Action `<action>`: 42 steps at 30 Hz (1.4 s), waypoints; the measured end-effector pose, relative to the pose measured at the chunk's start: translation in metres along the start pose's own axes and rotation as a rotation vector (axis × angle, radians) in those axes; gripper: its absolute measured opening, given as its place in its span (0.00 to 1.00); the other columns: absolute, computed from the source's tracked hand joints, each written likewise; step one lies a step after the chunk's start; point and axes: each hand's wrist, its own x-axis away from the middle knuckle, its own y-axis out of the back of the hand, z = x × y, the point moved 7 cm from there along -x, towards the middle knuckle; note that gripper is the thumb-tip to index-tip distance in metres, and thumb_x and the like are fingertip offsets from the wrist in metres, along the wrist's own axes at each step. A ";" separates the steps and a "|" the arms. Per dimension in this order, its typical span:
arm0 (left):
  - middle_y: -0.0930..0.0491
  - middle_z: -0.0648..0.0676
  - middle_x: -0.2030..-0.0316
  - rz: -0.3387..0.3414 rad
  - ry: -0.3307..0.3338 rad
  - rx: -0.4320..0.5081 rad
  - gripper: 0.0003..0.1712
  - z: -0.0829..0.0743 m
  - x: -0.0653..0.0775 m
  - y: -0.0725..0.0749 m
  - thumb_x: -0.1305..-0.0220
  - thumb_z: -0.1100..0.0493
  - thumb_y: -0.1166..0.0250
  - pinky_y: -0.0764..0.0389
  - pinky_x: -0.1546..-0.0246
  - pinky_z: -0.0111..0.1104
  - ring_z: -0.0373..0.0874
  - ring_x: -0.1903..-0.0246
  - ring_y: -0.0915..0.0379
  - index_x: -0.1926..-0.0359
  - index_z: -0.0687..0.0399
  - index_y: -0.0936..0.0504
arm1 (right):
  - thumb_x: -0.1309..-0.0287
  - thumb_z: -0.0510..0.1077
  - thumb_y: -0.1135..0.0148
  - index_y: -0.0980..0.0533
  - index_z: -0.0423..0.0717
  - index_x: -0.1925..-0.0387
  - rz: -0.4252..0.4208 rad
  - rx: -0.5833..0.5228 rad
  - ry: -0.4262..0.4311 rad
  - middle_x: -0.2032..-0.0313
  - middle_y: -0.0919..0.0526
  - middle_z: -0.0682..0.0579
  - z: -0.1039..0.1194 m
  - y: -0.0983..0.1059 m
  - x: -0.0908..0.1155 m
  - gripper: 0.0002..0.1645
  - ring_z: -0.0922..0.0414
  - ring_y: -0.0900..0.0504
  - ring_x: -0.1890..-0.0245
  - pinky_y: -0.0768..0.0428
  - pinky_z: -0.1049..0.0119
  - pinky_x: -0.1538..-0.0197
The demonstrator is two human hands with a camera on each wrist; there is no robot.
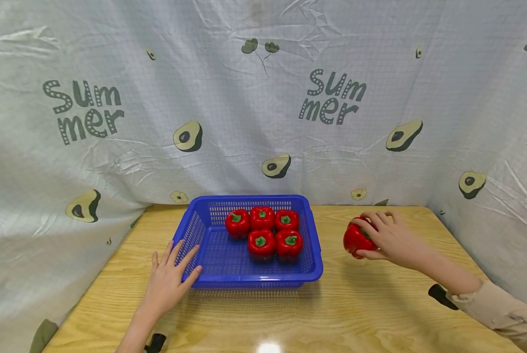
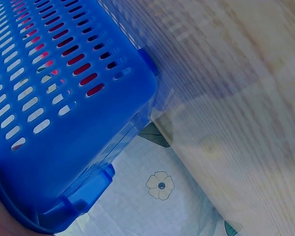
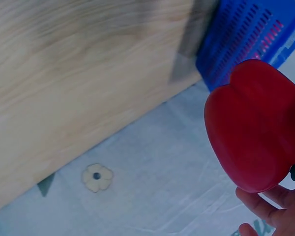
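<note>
A red bell pepper [image 1: 357, 239] with a green stem is held in my right hand [image 1: 384, 238], to the right of the basket. The right wrist view shows the same pepper [image 3: 255, 128] tilted, with fingers at its lower end. My left hand [image 1: 168, 279] rests with spread fingers at the front left corner of the blue plastic basket [image 1: 263, 278]. In the left wrist view, part of that hand [image 2: 2, 216] touches the basket's rim [image 2: 44, 223]. Several red bell peppers [image 1: 261, 245] stand in the basket's middle and right side, stems upward.
The basket sits on a wooden table [image 1: 347, 304], toward its back edge. Behind the table hangs a pale cloth [image 1: 228, 98] printed with avocados and lettering; it also closes off the left and right sides. Black straps [image 1: 442, 296] show at my wrists.
</note>
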 end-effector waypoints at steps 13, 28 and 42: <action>0.39 0.65 0.39 0.017 0.009 0.019 0.29 0.000 0.001 0.000 0.42 0.43 0.45 0.56 0.44 0.66 0.66 0.36 0.53 0.41 0.47 0.31 | 0.61 0.68 0.38 0.32 0.48 0.48 -0.007 -0.021 0.087 0.53 0.28 0.45 0.027 0.014 -0.037 0.42 0.48 0.29 0.54 0.32 0.48 0.55; 0.39 0.65 0.39 0.014 0.008 0.011 0.29 0.001 0.000 -0.001 0.42 0.43 0.45 0.56 0.44 0.66 0.65 0.36 0.52 0.41 0.46 0.31 | 0.59 0.69 0.40 0.31 0.51 0.47 -0.055 0.030 0.266 0.53 0.28 0.46 0.070 0.020 -0.087 0.40 0.49 0.29 0.58 0.33 0.52 0.55; 0.38 0.66 0.40 0.010 0.007 0.016 0.28 0.000 0.000 0.000 0.42 0.45 0.44 0.56 0.44 0.66 0.66 0.37 0.52 0.41 0.47 0.31 | 0.55 0.68 0.43 0.33 0.53 0.46 -0.017 -0.024 0.313 0.50 0.28 0.47 0.105 0.013 -0.136 0.37 0.51 0.31 0.56 0.32 0.55 0.55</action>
